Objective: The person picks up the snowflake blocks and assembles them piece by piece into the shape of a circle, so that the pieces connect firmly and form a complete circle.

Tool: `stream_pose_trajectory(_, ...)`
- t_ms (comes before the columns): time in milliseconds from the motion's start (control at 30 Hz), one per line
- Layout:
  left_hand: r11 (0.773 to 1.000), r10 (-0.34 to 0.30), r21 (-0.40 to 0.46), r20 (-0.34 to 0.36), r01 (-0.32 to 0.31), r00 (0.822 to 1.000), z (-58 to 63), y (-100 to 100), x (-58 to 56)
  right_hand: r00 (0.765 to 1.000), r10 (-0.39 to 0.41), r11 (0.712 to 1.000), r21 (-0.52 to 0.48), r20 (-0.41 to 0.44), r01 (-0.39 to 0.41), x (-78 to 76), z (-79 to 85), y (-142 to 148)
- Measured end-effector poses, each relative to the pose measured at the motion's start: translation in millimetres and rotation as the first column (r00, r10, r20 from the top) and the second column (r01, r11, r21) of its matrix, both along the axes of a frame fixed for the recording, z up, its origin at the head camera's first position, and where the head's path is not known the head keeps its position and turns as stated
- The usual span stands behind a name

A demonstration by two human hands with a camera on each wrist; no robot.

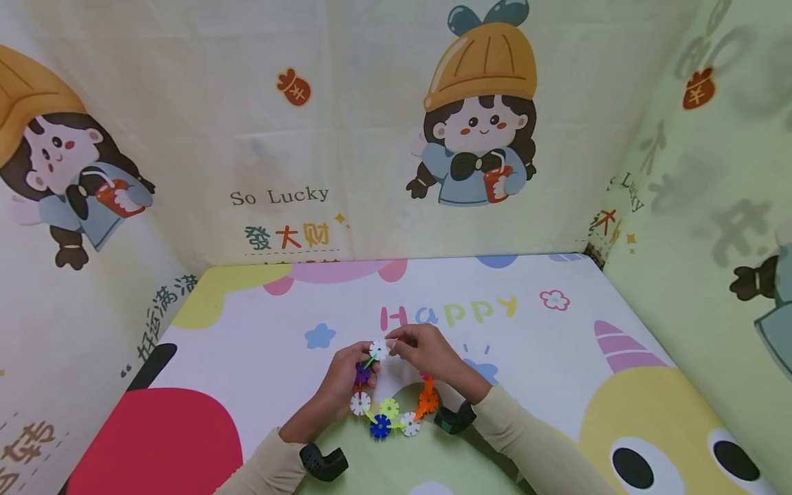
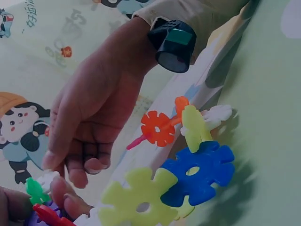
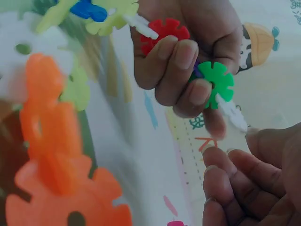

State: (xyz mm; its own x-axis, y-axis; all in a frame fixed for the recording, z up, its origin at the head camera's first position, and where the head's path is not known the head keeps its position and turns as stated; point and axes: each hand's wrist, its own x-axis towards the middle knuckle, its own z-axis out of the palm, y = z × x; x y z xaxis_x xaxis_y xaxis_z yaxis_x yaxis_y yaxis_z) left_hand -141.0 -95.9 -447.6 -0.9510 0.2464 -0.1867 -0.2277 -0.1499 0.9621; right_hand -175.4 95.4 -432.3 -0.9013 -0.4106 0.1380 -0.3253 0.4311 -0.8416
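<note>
Around the purple disc (image 1: pixel 362 373) of a chain of interlocking plastic snowflake discs, my left hand (image 1: pixel 339 377) curls its fingers. In the right wrist view a red disc (image 3: pixel 164 35) and a green disc (image 3: pixel 217 84) show among those fingers. A white disc (image 1: pixel 379 350) slots into the green one at the chain's upper end. My right hand (image 1: pixel 427 347) is beside it, thumb tip at the white disc's edge, other fingers loosely bent. Below hang yellow-green (image 1: pixel 389 408), blue (image 1: pixel 380 426) and orange discs (image 1: pixel 427 399), with a pink disc (image 2: pixel 137 141) at the other end.
The table (image 1: pixel 272 357) bears a printed cartoon cover. Printed cloth walls (image 1: pixel 371 151) stand behind it and at both sides. Each wrist wears a black camera (image 1: pixel 324 463). The chain curves down between the forearms.
</note>
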Motion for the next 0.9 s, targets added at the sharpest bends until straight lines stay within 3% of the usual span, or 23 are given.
stream_pose_trajectory(200,0.999,0.032,-0.031,0.004,-0.032,0.999,2.6,-0.5,-0.2,1.000,0.011,1.000,0.024,-0.008,-0.011,0.4,-4.2,3.5)
stream_pose_trajectory(367,0.995,0.040,-0.088,-0.036,-0.043,0.999,2.2,0.6,0.3,0.993,0.116,0.993,0.024,0.011,-0.117,2.1,-4.5,5.2)
stream_pose_trajectory(500,0.992,0.057,-0.108,-0.053,-0.062,0.997,1.5,0.1,0.7,0.980,0.197,0.979,0.047,0.026,-0.198,4.5,-5.9,5.8)
stream_pose_trajectory(900,0.988,0.073,-0.129,-0.074,-0.083,0.995,-1.8,-4.5,1.6,0.933,0.350,0.919,0.221,-0.082,-0.325,17.8,-7.9,-2.9)
